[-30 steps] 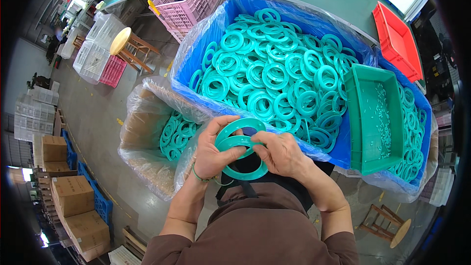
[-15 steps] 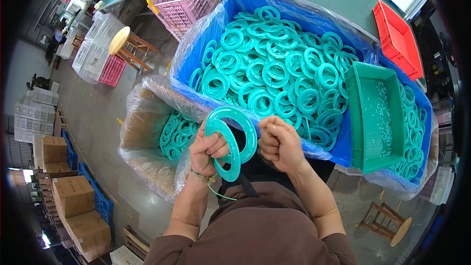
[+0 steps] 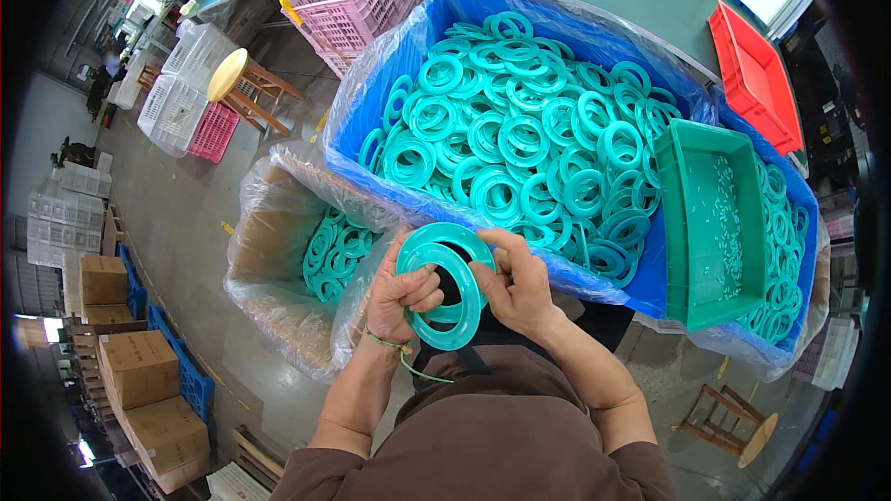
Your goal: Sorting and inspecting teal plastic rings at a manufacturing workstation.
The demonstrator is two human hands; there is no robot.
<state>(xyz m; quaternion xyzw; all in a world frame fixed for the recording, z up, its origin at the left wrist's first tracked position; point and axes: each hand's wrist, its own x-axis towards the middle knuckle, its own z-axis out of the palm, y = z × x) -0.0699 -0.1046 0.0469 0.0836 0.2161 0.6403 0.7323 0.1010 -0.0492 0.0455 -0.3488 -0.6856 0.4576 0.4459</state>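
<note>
Two teal plastic rings overlap in front of my body: a front ring and a back ring partly hidden behind it. My left hand is closed round their left side, thumb and fingers curled through the opening. At their right edge my right hand pinches the rings between thumb and fingers. A thin green cord hangs at my left wrist. Just beyond my hands, a big blue bin lined with clear plastic holds a heap of similar teal rings.
A plastic-lined carton with more rings stands at left. On the right, a green tray with small white pieces rests across bins, near a red crate. Wooden stools, a pink crate and cardboard boxes stand around.
My right hand has moved in from beside the rings and now grips their right edge. The two rings, earlier splayed apart, lie closer together and more face-on.
</note>
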